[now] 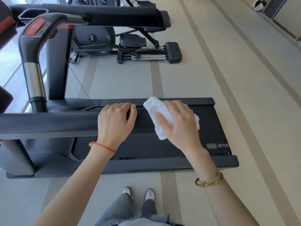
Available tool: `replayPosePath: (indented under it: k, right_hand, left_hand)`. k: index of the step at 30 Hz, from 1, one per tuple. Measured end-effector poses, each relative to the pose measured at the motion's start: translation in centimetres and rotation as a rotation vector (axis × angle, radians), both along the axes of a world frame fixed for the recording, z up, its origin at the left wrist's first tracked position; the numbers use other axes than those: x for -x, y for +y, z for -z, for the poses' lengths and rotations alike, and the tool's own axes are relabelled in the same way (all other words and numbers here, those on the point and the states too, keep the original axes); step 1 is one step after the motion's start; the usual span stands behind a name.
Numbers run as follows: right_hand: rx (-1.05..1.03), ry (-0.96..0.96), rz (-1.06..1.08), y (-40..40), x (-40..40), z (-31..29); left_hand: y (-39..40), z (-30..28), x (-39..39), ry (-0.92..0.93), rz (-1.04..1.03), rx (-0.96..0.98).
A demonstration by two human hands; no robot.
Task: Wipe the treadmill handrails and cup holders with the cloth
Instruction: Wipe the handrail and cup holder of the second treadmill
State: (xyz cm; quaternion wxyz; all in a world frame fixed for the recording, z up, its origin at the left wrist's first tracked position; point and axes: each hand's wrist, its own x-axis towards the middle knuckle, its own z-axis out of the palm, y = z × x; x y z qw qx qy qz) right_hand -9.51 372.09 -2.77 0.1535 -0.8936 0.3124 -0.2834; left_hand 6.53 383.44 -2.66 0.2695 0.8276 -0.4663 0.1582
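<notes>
Shoes (pixel 138 194) and grey trouser legs stand on the pale floor beside the treadmill deck (pixel 162 163). Left hand (pixel 114 122), red string at the wrist, curls its fingers over the near handrail (pixel 48 122), gripping it close to its free end. Right hand (pixel 177 123), gold bangles on the wrist, holds a folded white cloth (pixel 160 111) wrapped over the handrail's end, thumb pressed on the cloth's near face. Beyond: upright grip with metal sleeve (pixel 34 80), red stop button (pixel 35 26), far handrail (pixel 97 15). Farther off, an elliptical trainer (pixel 130 46).
</notes>
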Motion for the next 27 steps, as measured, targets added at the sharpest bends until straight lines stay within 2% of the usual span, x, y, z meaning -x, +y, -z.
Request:
replayPosePath:
  k: [5,8,14,27]
  right_hand:
    - [0.152,0.221,-0.073,0.1,-2.5,-1.5]
    - [0.202,0.282,-0.071,0.8,-4.4,-1.8]
    - [0.278,0.287,-0.108,5.0,-10.1,-1.9]
    - [0.31,0.229,-0.186,16.0,-24.0,-1.7]
  left_hand:
    - [2.8,-0.7,-2.3,0.055,-0.02,0.012]
    - [5.4,-0.6,-4.8,0.083,-0.045,0.01]
    - [10.2,-0.2,-9.5,0.123,-0.067,0.011]
    - [18.7,-0.5,-19.8,0.062,-0.106,0.021]
